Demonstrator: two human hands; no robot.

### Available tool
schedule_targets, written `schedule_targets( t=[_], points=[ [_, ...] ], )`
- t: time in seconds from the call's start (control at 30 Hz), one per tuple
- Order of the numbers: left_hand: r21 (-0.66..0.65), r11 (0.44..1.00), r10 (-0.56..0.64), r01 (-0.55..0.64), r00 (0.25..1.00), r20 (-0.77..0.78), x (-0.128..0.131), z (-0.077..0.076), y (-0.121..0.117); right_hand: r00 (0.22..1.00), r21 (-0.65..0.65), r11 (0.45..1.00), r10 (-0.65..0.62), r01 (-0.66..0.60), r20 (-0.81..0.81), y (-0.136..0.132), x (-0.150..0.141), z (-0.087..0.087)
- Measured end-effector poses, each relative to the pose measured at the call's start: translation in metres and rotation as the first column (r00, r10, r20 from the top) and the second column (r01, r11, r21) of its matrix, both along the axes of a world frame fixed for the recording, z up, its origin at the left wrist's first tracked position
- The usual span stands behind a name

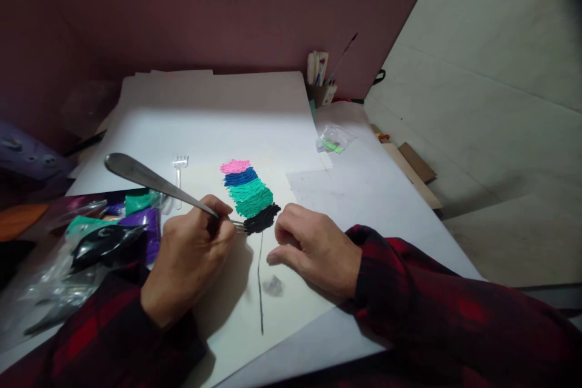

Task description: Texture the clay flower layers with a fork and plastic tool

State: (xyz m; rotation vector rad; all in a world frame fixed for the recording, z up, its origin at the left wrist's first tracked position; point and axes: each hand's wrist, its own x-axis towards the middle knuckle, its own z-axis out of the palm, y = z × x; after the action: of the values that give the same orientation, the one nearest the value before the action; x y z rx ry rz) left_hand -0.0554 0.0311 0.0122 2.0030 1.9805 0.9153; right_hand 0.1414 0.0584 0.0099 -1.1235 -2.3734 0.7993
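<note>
My left hand (pixel 193 248) is closed round a metal fork (pixel 159 183), its handle slanting up to the left. The fork's tines touch the left edge of a black band of clay (pixel 262 219). Above that band are textured bands of green clay (pixel 250 197), blue clay (pixel 240 177) and pink clay (pixel 235 167) on a cream sheet of paper (pixel 236 327). A dark drawn line (pixel 260 279) runs down from the black band, beside a grey smudge (pixel 273 285). Curled loosely, my right hand (pixel 318 248) rests just right of the black clay, with nothing visible in it.
Plastic bags of coloured clay (pixel 109 242) crowd the left side. A clear plastic fork (pixel 179 179) lies behind my left hand. Farther back are large white sheets (pixel 204 103), a pen holder (pixel 322 94) and a small clear bag (pixel 335 139). Cardboard (pixel 413 163) stands beyond the right edge.
</note>
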Motion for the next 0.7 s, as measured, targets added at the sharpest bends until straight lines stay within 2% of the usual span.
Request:
schedule_targets(
  t=[0.37,0.57,0.7],
  points=[
    [-0.012,1.0,-0.013,0.013,1.0,-0.006,-0.0009,0.0024,-0.0017,1.0,0.011,1.0,0.002,-0.002,0.001,-0.0003,-0.0008,-0.0001],
    [0.094,0.995,0.022,-0.027,0.998,0.062,0.0004,0.002,-0.003,1.0,-0.002,1.0,-0.002,0.002,0.005,-0.0003,-0.0002,-0.0003],
    [0.104,0.995,-0.009,0.002,0.998,0.067,0.0013,-0.0008,-0.0011,1.0,0.002,1.0,-0.003,0.003,0.004,-0.0003,0.0004,-0.0003]
  ],
)
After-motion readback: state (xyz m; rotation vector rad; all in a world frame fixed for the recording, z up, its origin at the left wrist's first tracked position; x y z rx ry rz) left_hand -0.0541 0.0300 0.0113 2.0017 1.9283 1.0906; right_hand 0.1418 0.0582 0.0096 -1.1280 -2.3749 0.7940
